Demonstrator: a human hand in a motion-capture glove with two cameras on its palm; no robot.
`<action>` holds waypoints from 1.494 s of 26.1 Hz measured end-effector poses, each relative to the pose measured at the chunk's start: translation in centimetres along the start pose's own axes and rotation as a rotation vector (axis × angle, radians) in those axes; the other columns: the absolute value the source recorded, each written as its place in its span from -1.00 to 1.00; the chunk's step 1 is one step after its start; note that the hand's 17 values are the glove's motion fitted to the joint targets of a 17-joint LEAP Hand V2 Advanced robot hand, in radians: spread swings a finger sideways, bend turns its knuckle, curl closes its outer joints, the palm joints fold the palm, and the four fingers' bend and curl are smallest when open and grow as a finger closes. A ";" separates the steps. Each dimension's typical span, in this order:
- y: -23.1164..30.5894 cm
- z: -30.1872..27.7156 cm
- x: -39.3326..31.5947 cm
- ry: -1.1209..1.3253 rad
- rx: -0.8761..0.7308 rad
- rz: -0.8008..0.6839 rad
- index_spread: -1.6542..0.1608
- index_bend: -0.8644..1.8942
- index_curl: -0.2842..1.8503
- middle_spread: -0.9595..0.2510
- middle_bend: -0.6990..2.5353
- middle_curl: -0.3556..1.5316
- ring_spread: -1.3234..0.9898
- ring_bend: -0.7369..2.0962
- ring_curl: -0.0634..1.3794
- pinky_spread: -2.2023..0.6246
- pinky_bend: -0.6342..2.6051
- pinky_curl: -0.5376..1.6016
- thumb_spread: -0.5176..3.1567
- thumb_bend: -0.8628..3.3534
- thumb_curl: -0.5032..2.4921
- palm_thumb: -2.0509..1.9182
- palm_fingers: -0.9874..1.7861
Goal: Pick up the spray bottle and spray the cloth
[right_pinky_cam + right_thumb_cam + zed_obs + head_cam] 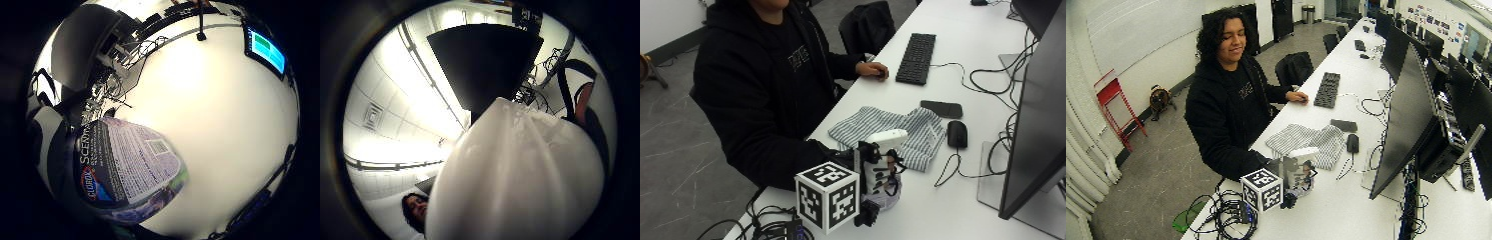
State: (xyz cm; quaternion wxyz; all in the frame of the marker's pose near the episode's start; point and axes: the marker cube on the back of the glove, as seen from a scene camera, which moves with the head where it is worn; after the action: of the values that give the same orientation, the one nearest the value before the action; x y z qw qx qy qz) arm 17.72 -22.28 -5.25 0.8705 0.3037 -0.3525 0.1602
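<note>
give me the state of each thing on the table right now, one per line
spray bottle: upright, gripped by the gloved right hand, base at or just above the table
cloth: striped, rumpled, flat on the table just beyond the bottle
mouse: resting on the table beside the cloth
keyboard: flat on the table, untouched
bare hand: resting on the table edge near the keyboard

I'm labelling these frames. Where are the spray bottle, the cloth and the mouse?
spray bottle (885, 137): outside view, on its white spray head.
cloth (869, 122): outside view, on the striped fabric's middle, lying on the table.
mouse (957, 133): outside view, on its black back, beside the cloth.
</note>
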 end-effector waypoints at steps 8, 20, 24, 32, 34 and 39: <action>0.8 -0.6 -2.6 0.081 -0.122 -0.061 0.50 -0.18 -0.30 0.22 -0.24 -0.08 -0.04 0.01 -0.26 0.34 -0.32 -0.11 -0.52 -0.60 -0.24 0.50 0.73; 1.7 -0.9 -9.9 0.647 -0.543 -0.206 0.50 -0.18 -0.27 0.22 -0.23 -0.08 -0.04 0.03 -0.25 0.33 -0.32 -0.11 -0.55 -0.60 -0.20 0.51 0.72; 2.5 1.3 -10.7 0.851 -0.708 -0.247 0.50 -0.18 -0.26 0.23 -0.23 -0.08 -0.04 0.04 -0.25 0.34 -0.31 -0.11 -0.55 -0.61 -0.19 0.50 0.71; 4.9 6.0 -11.3 1.132 -0.991 -0.257 0.50 -0.19 -0.25 0.23 -0.23 -0.08 -0.03 0.04 -0.25 0.34 -0.31 -0.10 -0.55 -0.61 -0.18 0.50 0.71; 5.5 7.1 -11.3 1.202 -1.036 -0.257 0.50 -0.19 -0.24 0.23 -0.23 -0.08 -0.03 0.04 -0.25 0.34 -0.31 -0.10 -0.56 -0.61 -0.18 0.50 0.71; 6.9 9.6 -11.1 1.358 -1.112 -0.261 0.50 -0.19 -0.24 0.22 -0.23 -0.08 -0.03 0.04 -0.25 0.34 -0.31 -0.11 -0.56 -0.61 -0.17 0.50 0.71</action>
State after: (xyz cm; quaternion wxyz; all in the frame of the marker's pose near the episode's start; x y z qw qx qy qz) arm 1.62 -23.90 -4.81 0.9249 -0.2859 0.2505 0.0108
